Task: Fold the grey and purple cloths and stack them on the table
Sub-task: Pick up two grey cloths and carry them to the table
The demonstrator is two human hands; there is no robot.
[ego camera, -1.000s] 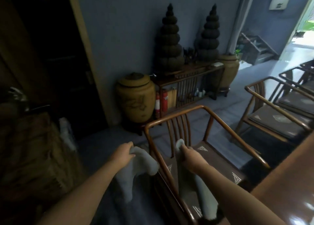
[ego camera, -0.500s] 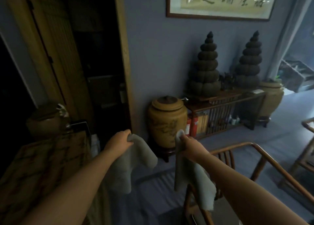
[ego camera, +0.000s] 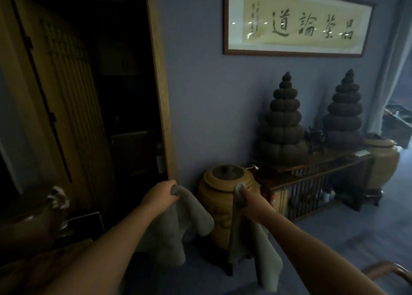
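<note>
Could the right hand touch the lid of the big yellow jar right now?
Probably not yet: the right hand grips the grey cloth, and the jar looks farther back by the wall. Nothing blocks its lid.

There is one view only, from the camera on my head. It looks forward and slightly down along both my forearms, which reach out from the bottom edge, close to the lens. It faces a blue-grey wall [ego camera: 200,98] further off, with a dark wooden doorway [ego camera: 124,94] left and a long framed calligraphy panel [ego camera: 296,23] upper right.
</note>
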